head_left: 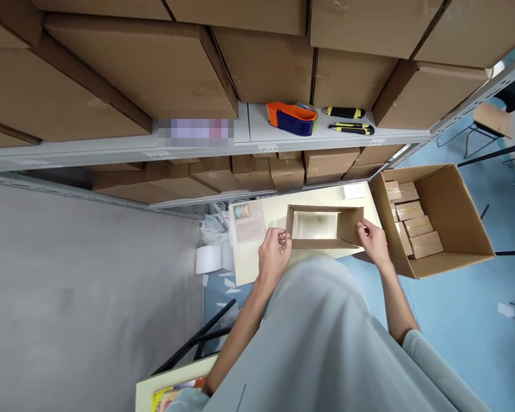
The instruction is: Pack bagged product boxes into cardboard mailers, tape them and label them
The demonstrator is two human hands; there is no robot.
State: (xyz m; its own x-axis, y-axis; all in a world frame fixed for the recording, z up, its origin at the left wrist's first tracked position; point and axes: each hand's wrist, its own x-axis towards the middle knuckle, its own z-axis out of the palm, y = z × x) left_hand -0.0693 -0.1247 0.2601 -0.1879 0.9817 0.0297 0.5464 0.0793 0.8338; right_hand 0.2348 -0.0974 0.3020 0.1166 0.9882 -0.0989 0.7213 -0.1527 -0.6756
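The cardboard box (321,244) faces its opening upward, long axis running left to right, over the desk (278,214). It sits between both grips: left grip (273,254) pinching its left end, right grip (374,243) its right end. The shelf (223,150) edge bounds it ahead, the large carton (455,212) rightward; some room opens leftward.
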